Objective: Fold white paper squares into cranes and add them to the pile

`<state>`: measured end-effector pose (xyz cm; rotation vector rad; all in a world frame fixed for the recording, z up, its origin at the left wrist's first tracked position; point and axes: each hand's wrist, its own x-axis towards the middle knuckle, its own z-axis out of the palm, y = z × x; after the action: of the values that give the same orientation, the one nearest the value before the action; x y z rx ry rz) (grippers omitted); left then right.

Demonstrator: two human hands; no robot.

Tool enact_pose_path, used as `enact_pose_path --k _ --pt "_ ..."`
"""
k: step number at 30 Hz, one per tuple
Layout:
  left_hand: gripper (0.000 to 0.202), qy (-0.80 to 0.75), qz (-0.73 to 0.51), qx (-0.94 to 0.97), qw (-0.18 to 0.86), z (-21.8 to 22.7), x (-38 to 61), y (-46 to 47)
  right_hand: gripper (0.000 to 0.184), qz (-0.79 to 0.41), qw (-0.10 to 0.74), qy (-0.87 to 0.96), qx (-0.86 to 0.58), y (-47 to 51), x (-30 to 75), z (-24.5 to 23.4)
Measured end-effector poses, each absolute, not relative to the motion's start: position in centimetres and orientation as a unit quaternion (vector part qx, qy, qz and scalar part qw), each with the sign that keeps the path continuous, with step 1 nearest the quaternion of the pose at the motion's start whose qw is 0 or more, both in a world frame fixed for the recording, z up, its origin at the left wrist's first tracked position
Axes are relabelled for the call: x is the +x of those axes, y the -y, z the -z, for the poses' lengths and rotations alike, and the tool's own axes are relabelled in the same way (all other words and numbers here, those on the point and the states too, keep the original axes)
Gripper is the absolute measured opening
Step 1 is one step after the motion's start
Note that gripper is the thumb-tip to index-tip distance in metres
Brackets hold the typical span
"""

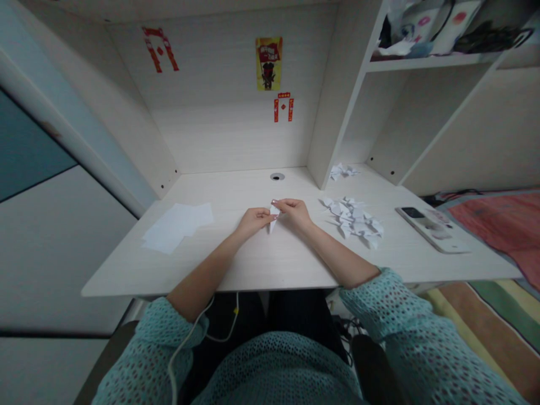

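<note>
Between both hands, over the middle of the desk, is a small folded white paper (273, 226) with a narrow point hanging downward. My left hand (256, 220) pinches it from the left side. At its upper right, my right hand (294, 210) grips it between thumb and fingertips. To the left lie several loose white paper sheets (177, 225), overlapping. On the right is a heap of small folded paper pieces (354, 218); their exact shape is too small to make out.
More folded pieces (342, 171) sit by the shelf divider (342, 95). A phone (432, 228) lies at the desk's right. A white cable (172, 365) crosses my left sleeve. The cable hole (277, 176) is at the back of the desk (253, 270). Bags (426, 25) fill the upper shelf.
</note>
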<state>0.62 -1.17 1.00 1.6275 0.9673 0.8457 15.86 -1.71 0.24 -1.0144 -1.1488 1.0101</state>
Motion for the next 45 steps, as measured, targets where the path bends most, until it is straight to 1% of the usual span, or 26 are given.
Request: enact_pose_path --k 6,11,15,19,22,24,26,30,31,35,40,43,45 --pt "0.038 -0.409 -0.347 0.657 0.529 -0.9 0.7 0.9 0.025 -0.431 0.604 0.520 -0.423 1.6 16.0 -0.2" --pt "0.037 -0.420 -0.364 0.652 0.516 -1.2 0.4 0.9 0.027 -0.417 0.586 0.550 -0.425 1.6 16.1 -0.3" --pt "0.037 -0.434 -0.432 0.624 0.486 -1.4 0.0 0.7 0.034 -0.397 0.592 0.554 -0.430 1.3 16.1 0.0" --pt "0.036 -0.448 -0.493 0.560 0.492 -1.3 -0.4 0.2 0.034 -0.424 0.568 0.586 -0.393 1.1 16.0 0.6" --pt "0.037 -0.446 -0.510 0.539 0.500 -1.3 -0.5 0.1 0.032 -0.457 0.549 0.594 -0.370 1.1 15.6 1.0" --pt "0.037 -0.446 -0.514 0.541 0.494 -1.3 -0.4 0.2 0.031 -0.455 0.547 0.597 -0.370 1.2 15.4 1.0" --pt "0.037 -0.448 -0.511 0.549 0.486 -1.3 -0.4 0.3 0.031 -0.440 0.549 0.604 -0.375 1.4 15.3 0.8" --pt "0.036 -0.451 -0.503 0.557 0.483 -1.2 -0.3 0.5 0.039 -0.392 0.559 0.627 -0.374 1.9 15.3 0.2" --pt "0.036 -0.452 -0.502 0.557 0.483 -1.2 -0.2 0.5 0.038 -0.379 0.558 0.637 -0.372 2.1 15.3 0.0" --pt "0.037 -0.451 -0.504 0.569 0.468 -1.2 -0.1 0.7 0.024 -0.350 0.533 0.673 -0.375 2.4 15.3 -0.2" --pt "0.036 -0.436 -0.506 0.592 0.451 -1.1 0.1 0.9 0.021 -0.323 0.542 0.671 -0.389 2.3 15.0 0.0" --pt "0.034 -0.436 -0.500 0.593 0.457 -1.1 0.2 0.9 0.015 -0.243 0.560 0.684 -0.399 2.5 15.1 0.0" --pt "0.034 -0.437 -0.497 0.589 0.463 -1.0 0.3 0.9 0.015 -0.183 0.551 0.705 -0.407 2.6 15.4 -0.2"
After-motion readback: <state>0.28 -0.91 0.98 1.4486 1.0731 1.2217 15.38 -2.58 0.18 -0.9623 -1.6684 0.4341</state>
